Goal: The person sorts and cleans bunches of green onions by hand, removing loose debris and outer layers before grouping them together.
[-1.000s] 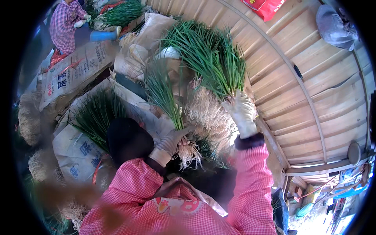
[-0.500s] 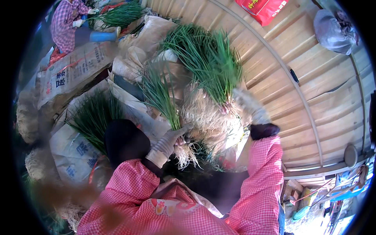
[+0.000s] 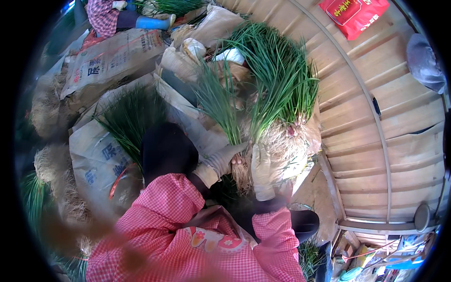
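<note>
Two white-gloved hands: the left hand (image 3: 220, 160) closes its grip around one slim, green-leaved bunch (image 3: 229, 127), left of one larger green-leaved heap (image 3: 282, 75); the right hand's (image 3: 261, 168) grip, just beside, cannot be determined. One ribbed tan wall (image 3: 352, 164) edges the right.

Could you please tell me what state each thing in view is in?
Left hand: gloved, closed around the held bunch
Held bunch: roots attached, leaves pointing away from the body
Right hand: gloved, beside the held bunch; its grip is unclear
Larger green pile: lying down, roots attached
Printed sack: lying flat
Red bag: against the ribbed wall
Grey bag: bulging
Co-worker's blue boot: worn
</note>
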A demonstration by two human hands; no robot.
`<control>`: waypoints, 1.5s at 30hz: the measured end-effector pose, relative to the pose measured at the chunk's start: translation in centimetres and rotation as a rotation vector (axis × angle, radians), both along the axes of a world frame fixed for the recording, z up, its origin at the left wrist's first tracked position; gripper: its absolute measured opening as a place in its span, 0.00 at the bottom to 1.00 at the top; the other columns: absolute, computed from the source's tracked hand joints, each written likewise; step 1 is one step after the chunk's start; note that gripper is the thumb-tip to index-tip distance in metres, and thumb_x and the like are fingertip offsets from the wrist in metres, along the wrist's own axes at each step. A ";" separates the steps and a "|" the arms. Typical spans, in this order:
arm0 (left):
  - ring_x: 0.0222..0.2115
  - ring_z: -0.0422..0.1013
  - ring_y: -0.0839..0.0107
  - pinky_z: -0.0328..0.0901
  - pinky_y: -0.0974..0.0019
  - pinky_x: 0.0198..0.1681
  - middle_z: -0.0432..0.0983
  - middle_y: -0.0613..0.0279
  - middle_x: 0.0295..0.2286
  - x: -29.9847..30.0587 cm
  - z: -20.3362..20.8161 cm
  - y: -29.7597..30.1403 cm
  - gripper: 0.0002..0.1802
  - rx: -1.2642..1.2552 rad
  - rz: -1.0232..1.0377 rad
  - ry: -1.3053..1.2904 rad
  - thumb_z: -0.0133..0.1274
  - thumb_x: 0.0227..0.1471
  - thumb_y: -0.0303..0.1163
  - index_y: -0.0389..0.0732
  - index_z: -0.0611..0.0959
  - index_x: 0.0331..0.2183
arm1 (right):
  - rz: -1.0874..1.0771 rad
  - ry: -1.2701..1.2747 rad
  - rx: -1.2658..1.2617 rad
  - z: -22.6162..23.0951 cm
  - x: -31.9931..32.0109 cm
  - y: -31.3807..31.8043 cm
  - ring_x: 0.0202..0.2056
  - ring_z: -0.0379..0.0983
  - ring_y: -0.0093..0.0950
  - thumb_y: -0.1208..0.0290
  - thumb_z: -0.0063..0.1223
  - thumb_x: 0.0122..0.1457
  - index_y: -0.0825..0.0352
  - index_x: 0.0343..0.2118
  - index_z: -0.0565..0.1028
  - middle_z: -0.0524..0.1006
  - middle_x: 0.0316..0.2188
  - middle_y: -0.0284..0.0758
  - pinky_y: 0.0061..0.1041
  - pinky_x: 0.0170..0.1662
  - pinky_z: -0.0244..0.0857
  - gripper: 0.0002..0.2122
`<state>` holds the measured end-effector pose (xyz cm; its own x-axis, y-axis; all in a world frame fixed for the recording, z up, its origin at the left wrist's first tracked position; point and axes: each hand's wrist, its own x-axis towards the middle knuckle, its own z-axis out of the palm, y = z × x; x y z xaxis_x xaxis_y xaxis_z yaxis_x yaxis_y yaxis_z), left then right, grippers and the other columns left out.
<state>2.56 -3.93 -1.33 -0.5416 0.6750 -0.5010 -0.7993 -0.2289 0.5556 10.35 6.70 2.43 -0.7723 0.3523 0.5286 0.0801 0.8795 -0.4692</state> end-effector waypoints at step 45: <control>0.10 0.58 0.84 0.52 0.79 0.14 0.69 0.72 0.15 -0.8 4.3 -2.7 0.19 -0.022 -0.015 0.307 0.54 0.46 0.47 0.40 0.81 0.25 | -0.025 -0.674 -0.126 -1.0 9.9 8.9 0.24 0.69 0.30 0.68 0.46 0.55 0.65 0.33 0.71 0.72 0.22 0.35 0.25 0.25 0.63 0.07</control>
